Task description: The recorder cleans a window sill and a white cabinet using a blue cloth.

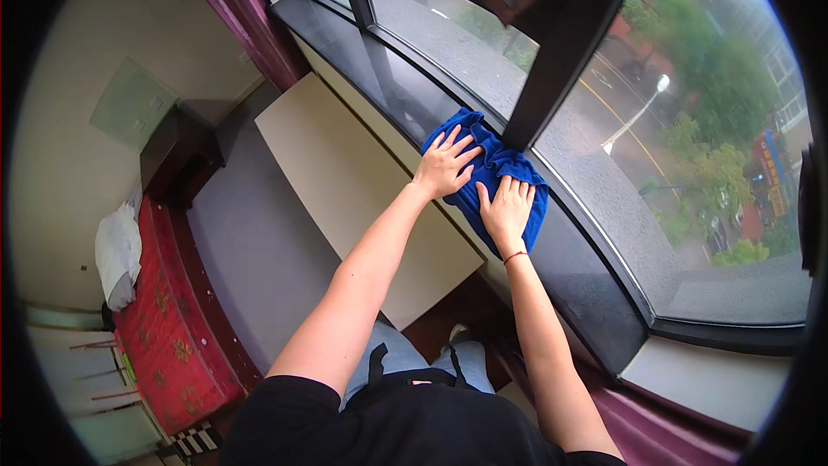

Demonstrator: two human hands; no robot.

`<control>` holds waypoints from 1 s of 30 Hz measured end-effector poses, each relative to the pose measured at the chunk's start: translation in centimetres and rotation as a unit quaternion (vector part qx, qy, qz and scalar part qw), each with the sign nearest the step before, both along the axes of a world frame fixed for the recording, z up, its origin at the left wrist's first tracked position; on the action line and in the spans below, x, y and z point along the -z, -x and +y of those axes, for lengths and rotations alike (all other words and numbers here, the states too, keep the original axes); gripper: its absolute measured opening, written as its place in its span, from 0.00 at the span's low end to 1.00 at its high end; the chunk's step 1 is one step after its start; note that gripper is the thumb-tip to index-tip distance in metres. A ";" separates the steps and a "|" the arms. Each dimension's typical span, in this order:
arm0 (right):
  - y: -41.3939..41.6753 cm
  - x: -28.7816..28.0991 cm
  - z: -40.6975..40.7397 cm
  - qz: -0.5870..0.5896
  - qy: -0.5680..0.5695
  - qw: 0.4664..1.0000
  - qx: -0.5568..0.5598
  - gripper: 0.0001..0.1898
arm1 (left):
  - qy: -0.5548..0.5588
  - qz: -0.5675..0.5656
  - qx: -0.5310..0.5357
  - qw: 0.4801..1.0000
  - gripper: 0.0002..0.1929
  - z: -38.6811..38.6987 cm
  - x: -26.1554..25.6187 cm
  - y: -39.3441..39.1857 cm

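A blue cloth [482, 191] lies bunched over the dark windowsill [414, 90], its near part hanging over the sill's inner edge. My left hand [444, 165] presses flat on the cloth's left part with fingers spread. Lower right, my right hand [508, 210] rests palm down on the same cloth, fingers close together. Its fingertips meet a ruffled fold and are partly hidden, so a grip there cannot be made out. A thin red cord circles the right wrist.
A dark window post [559, 45] rises just beyond the cloth, beside large glass panes [673, 142]. Below the sill stands a pale, flat-topped piece of furniture [343, 168]. Purple curtains [239, 13] hang at both ends. A red patterned mattress [174, 330] lies at left.
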State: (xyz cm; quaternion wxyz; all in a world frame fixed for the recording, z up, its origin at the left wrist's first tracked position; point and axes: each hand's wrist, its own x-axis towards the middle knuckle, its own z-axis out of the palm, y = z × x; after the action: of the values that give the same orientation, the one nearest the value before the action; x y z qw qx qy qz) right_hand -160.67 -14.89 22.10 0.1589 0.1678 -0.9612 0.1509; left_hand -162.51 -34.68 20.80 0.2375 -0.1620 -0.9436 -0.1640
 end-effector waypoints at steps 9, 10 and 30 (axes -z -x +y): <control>1.4 0.7 -7.2 0.050 -0.037 0.990 0.127 0.33 | -0.003 -0.046 0.153 0.987 0.25 -6.5 0.9 5.8; 1.4 0.6 -7.5 0.044 -0.034 0.988 0.141 0.32 | -0.016 -0.044 0.167 0.985 0.24 -6.7 0.9 6.0; 1.9 -0.5 -9.1 0.059 0.002 0.980 0.189 0.24 | -0.054 -0.033 0.192 0.979 0.24 -7.4 0.8 7.0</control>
State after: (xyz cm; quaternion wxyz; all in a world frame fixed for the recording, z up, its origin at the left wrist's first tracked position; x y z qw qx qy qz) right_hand -162.62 -23.98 22.56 0.2413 -0.0083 -0.9641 0.1103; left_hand -169.54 -42.11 19.96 0.1789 -0.3213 -0.8920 -0.2627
